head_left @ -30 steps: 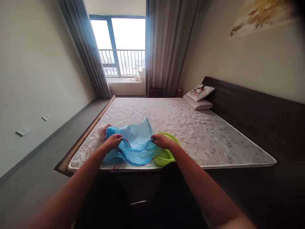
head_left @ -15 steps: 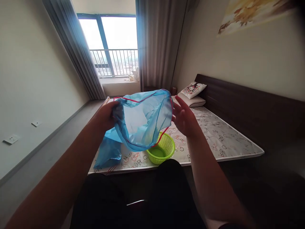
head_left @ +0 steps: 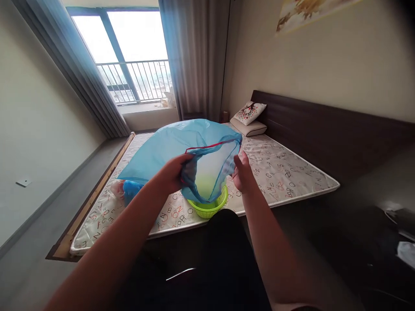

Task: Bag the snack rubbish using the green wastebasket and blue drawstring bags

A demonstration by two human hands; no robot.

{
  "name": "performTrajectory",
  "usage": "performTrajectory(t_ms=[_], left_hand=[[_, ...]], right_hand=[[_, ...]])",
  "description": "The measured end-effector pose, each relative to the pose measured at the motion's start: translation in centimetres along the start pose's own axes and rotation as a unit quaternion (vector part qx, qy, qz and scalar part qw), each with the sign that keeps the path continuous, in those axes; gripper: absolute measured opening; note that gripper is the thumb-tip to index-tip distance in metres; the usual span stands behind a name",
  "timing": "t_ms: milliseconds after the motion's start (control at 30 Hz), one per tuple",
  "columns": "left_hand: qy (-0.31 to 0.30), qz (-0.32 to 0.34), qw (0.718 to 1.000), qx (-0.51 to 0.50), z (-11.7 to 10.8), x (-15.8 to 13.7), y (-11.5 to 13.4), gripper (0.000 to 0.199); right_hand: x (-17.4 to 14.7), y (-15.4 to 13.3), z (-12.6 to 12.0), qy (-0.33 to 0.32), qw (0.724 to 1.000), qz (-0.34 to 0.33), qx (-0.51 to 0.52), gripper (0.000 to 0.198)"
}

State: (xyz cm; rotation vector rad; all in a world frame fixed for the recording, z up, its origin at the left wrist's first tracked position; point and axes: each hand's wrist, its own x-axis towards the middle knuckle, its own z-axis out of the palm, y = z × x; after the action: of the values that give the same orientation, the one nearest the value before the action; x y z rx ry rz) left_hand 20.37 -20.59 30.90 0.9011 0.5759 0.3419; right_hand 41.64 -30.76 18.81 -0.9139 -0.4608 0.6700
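A translucent blue garbage bag (head_left: 168, 144) with a red drawstring hangs puffed out in the air, its mouth spread toward me. My left hand (head_left: 173, 175) grips the left side of the rim, fingers wrapped into the plastic. On the other side, my right hand (head_left: 242, 172) pinches the right edge of the mouth between thumb and fingers. Below the bag's mouth sits a lime-green plastic basket (head_left: 210, 211) on the mattress, partly hidden by the bag. Part of its green shows through the thin plastic.
The mattress (head_left: 285, 177) has a letter print and a wooden bed frame edge (head_left: 65, 246) at the left. Left of the basket lies a bundle of blue and clear plastic (head_left: 131, 190). Pillows (head_left: 249, 114) rest by the dark headboard (head_left: 311, 116).
The bag has filled with air and swung out to the left, its mouth now lower and narrower. My right hand has closed on the rim. The view has turned rightward.
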Motion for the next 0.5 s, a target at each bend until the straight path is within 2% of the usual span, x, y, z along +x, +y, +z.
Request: performTrajectory(t_ms=[100, 200, 300, 400, 500], left_hand=[[-0.038, 0.017, 0.993, 0.107, 0.6, 0.1, -0.5, 0.003], [-0.06, 0.022, 0.984, 0.165, 0.5, 0.2, 0.1, 0.012], [-0.018, 0.03, 0.988, 0.15, 0.1, 0.5, 1.4, 0.01], [0.034, 0.027, 0.993, 0.111, -0.1, 1.0, 2.1, 0.017], [0.06, 0.016, 0.994, 0.09, -0.2, 1.7, 2.2, 0.022]], right_hand=[[0.5, -2.8, -1.1, 0.003, 0.999, 0.028, -0.024, 0.058], [-0.6, -5.1, -2.9, 0.057, 0.997, 0.037, -0.034, 0.04], [-2.6, -6.7, -4.8, 0.09, 0.995, 0.004, -0.044, 0.029], [-4.4, -7.9, -6.0, 0.076, 0.995, -0.028, -0.05, 0.022], [-5.7, -8.8, -6.3, 0.077, 0.996, -0.002, -0.037, 0.023]])
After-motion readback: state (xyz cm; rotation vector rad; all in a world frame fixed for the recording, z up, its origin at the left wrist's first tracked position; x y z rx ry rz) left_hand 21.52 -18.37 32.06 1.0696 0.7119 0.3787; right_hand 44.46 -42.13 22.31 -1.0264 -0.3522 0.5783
